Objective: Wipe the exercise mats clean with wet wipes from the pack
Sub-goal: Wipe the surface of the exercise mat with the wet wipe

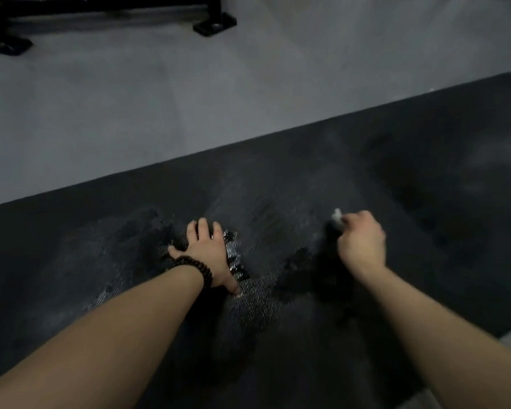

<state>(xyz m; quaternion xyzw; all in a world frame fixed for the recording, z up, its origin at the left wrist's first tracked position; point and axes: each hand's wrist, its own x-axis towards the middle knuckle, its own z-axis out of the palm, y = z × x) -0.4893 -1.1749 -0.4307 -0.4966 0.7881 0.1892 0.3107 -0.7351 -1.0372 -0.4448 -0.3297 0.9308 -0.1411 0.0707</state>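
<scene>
I see only a scrap of the wet wipe [337, 216]: a small white corner poking out past the knuckles of my right hand [362, 242], right of centre in the frame. The rest of it is buried under the curled fingers that clamp it, and the hand itself is smeared with blur, so I cannot tell how the wipe is folded or how much of it touches the mat. The pack of wipes does not show anywhere in the head view.

My left hand [208, 255] sits just left of centre, fingers spread apart and pressed flat on the exercise mat [425, 202], holding nothing. A dark beaded bracelet [195, 268] wraps that wrist. Both forearms run in from the lower edge and are cut off there.

The mat is black with a fine woven texture and fills the lower half of the frame diagonally, its far edge rising from middle left to upper right; its near right corner is cropped at the lower right. Around and between the hands the surface shows patchy wet-looking sheen and darker blotches. Farther right it turns murky and hard to read.

Beyond the mat lies a plain grey floor [160, 98]. In the upper left corner stands the black base of some equipment frame [213, 23], cut off by the top edge; I cannot make out what it is.
</scene>
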